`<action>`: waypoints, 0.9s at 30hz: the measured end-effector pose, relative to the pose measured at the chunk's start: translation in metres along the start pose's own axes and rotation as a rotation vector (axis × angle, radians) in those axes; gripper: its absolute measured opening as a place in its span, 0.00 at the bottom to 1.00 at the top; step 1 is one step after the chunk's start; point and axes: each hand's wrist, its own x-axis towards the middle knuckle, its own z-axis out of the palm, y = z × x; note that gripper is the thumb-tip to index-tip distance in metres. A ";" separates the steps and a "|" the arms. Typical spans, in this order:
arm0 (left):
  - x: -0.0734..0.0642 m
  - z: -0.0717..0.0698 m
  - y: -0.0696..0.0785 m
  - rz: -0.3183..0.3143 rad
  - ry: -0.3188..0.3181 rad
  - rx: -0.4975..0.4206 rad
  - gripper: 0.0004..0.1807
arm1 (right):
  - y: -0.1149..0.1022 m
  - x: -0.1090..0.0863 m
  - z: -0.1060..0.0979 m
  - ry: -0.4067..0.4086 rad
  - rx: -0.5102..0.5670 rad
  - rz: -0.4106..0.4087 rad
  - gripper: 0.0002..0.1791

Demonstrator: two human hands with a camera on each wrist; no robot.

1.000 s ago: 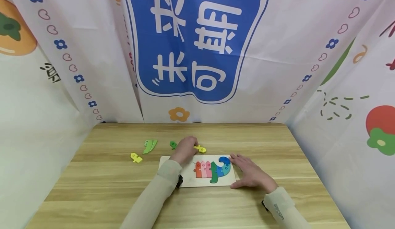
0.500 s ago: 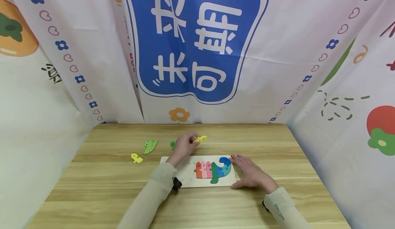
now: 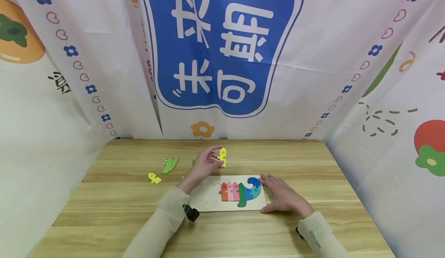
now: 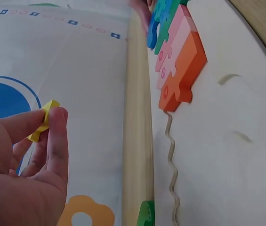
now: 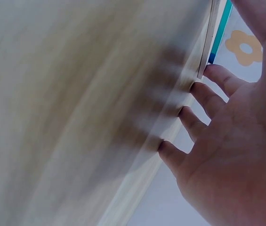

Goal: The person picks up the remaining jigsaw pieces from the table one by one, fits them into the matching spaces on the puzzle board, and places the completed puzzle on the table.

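Note:
My left hand (image 3: 203, 164) is raised beyond the far edge of a white wooden puzzle board (image 3: 208, 198), pinching a yellow puzzle piece (image 3: 223, 157) upright between thumb and fingers. The left wrist view shows the same yellow piece (image 4: 46, 117) at the fingertips. On the board, orange (image 3: 224, 192), pink and green pieces join blue ones (image 3: 255, 188) in a row; a wavy line (image 4: 172, 165) is marked on its bare part. My right hand (image 3: 286, 197) lies at the board's right end, fingers spread, with the fingertips (image 5: 213, 70) at its corner.
To the left on the wooden table (image 3: 104, 207) lie a second yellow piece (image 3: 154, 178) and a light green crocodile-head piece (image 3: 169, 165). A darker green piece (image 3: 194, 161) is partly hidden behind my left hand. A printed cloth (image 3: 313, 76) hangs behind and along both sides.
My left hand has lifted the yellow piece off the table behind the board and turned it from lying sideways to pointing up. The right hand and the board have stayed put.

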 end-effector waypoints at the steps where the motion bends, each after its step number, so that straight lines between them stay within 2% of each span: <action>1: -0.001 -0.001 0.000 0.001 -0.010 0.006 0.33 | 0.000 0.000 0.000 -0.001 0.000 -0.001 0.61; 7: -0.008 -0.005 -0.002 -0.005 -0.047 0.036 0.34 | 0.000 -0.001 0.002 0.002 0.007 -0.004 0.61; 15: -0.014 -0.006 -0.002 0.002 -0.035 0.006 0.30 | -0.001 -0.002 -0.001 0.001 0.002 -0.001 0.60; 27: -0.026 -0.018 -0.005 -0.029 -0.050 0.088 0.32 | -0.001 -0.003 -0.001 -0.003 0.004 -0.001 0.61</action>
